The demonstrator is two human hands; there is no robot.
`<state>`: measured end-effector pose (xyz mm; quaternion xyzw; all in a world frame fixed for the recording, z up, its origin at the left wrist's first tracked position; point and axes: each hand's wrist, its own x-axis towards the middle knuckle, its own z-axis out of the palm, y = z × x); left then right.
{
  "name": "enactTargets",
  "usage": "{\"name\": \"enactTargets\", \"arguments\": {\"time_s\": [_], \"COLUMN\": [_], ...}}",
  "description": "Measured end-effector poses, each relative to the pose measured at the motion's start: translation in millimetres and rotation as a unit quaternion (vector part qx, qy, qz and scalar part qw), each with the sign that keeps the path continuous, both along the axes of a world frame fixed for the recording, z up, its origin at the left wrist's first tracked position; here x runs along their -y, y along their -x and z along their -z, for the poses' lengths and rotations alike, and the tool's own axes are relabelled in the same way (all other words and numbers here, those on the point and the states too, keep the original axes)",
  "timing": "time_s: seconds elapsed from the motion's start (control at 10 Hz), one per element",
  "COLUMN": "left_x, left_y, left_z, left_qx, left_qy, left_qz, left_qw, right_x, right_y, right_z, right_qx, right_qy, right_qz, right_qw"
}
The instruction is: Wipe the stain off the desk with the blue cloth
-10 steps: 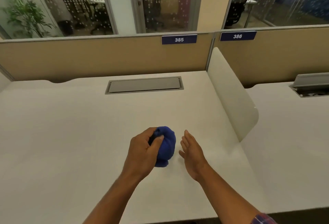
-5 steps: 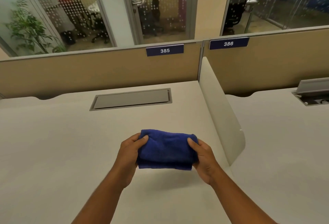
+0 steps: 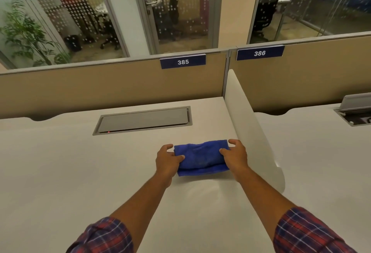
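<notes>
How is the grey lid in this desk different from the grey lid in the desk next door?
The grey lid in this desk lies shut and flat, level with the desk; the lid next door is tipped up, showing the dark opening under it. This lid is fully in view, straight beyond the blue cloth; the other is cut off by the picture's right edge. Both are grey and sit near the beige partition.
</notes>
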<state>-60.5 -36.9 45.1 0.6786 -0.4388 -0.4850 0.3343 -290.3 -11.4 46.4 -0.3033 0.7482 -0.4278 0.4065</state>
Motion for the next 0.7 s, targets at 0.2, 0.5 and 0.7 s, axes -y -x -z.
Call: {"name": "enactTargets", "arguments": {"time_s": [0.2, 0.5, 0.7], "left_x": [31.8, 28.9, 21.3], "left_y": [-0.2, -13.6, -25.8], "left_z": [26.6, 45.1, 45.5], "left_qx": [0.069, 0.436, 0.520], "left_qy": [0.052, 0.154, 0.187], "left_qz": [0.027, 0.251, 0.297], "left_qw": [0.996, 0.850, 0.779], "right_x": [18.4, 2.8, -7.4], "right_y": [-3.7, -12.3, -16.0], "right_z": [22.9, 40.5, 44.4], "right_qx": [-0.114, -0.494, -0.556], "right_qy": [0.022, -0.034, 0.003], "right_qz": [-0.043, -0.169, -0.216], "right_qw": [0.992, 0.853, 0.802]}}
